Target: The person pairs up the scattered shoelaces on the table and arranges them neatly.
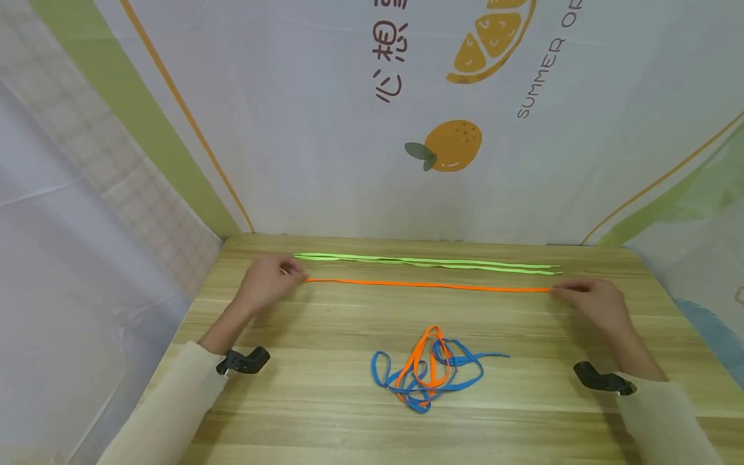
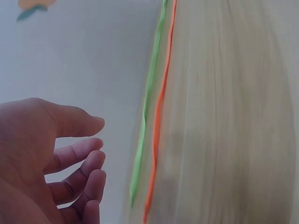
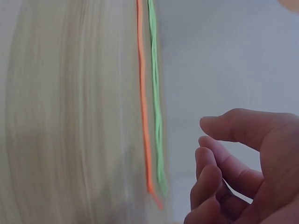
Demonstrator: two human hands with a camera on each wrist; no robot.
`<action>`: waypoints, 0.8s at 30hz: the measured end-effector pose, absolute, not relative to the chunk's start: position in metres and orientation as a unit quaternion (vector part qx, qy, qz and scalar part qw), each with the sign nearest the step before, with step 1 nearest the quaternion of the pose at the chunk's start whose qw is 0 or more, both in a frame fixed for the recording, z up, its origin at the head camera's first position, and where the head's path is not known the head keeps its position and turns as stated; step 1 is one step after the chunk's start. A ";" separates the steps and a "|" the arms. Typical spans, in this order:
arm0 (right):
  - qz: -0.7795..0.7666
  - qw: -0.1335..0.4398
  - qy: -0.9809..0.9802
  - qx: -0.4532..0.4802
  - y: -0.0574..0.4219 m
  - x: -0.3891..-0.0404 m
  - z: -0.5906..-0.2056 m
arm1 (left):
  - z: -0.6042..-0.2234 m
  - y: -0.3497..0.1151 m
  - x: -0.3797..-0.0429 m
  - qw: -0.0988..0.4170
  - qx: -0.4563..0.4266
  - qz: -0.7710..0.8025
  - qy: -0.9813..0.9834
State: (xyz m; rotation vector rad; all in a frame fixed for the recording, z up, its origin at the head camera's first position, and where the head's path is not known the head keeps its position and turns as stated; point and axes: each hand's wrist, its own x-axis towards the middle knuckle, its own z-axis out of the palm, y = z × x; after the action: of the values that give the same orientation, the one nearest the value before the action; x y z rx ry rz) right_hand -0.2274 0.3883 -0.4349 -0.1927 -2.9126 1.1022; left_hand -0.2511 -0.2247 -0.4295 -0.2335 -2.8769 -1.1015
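Observation:
A flat orange shoelace (image 1: 430, 285) lies stretched straight from left to right across the wooden table. My left hand (image 1: 268, 281) hovers at its left end, covering the tip in the head view. In the left wrist view a gap shows between thumb and curled fingers, with nothing held. Over the lace's other end is my right hand (image 1: 595, 307). Its fingers are loosely bent, and the right wrist view shows the lace's orange tip (image 3: 156, 200) free of them. Just behind, parallel to the orange lace, run two light green shoelaces (image 1: 427, 262).
Nearer the front of the wooden table (image 1: 290, 400) lies a loose tangle of a blue shoelace (image 1: 465, 384) and another orange shoelace (image 1: 415, 355). A white cloth (image 1: 325, 161) printed with oranges hangs behind the table's back edge.

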 end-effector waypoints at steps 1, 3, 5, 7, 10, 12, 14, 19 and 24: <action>0.356 0.012 -0.933 -0.057 0.383 -0.226 -0.434 | -0.428 -0.220 -0.249 0.027 -0.084 -0.359 -0.929; 0.358 0.014 -0.933 -0.044 0.373 -0.224 -0.432 | -0.425 -0.211 -0.246 0.027 -0.097 -0.363 -0.926; 0.360 0.014 -0.933 -0.027 0.362 -0.221 -0.430 | -0.422 -0.203 -0.242 0.023 -0.108 -0.367 -0.924; 0.357 0.016 -0.934 -0.009 0.352 -0.218 -0.429 | -0.420 -0.194 -0.239 0.019 -0.116 -0.370 -0.922; 0.357 0.013 -0.934 0.016 0.337 -0.214 -0.426 | -0.416 -0.182 -0.234 0.012 -0.123 -0.372 -0.920; 0.358 0.011 -0.933 0.028 0.327 -0.213 -0.425 | -0.414 -0.174 -0.231 0.009 -0.126 -0.371 -0.920; 0.362 0.009 -0.931 0.038 0.316 -0.211 -0.424 | -0.413 -0.166 -0.229 0.006 -0.131 -0.373 -0.918; 0.365 0.004 -0.929 0.066 0.294 -0.209 -0.424 | -0.415 -0.146 -0.218 0.001 -0.157 -0.380 -0.912; 0.367 -0.003 -0.925 0.100 0.272 -0.206 -0.427 | -0.419 -0.122 -0.206 -0.009 -0.186 -0.366 -0.912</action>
State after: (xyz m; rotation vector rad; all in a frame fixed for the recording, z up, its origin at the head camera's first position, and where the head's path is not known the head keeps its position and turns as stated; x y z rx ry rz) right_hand -0.2060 0.2719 -0.4268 0.3146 -2.9103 1.1553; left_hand -0.2065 -0.1222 -0.4194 -0.5881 -2.8824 -1.1553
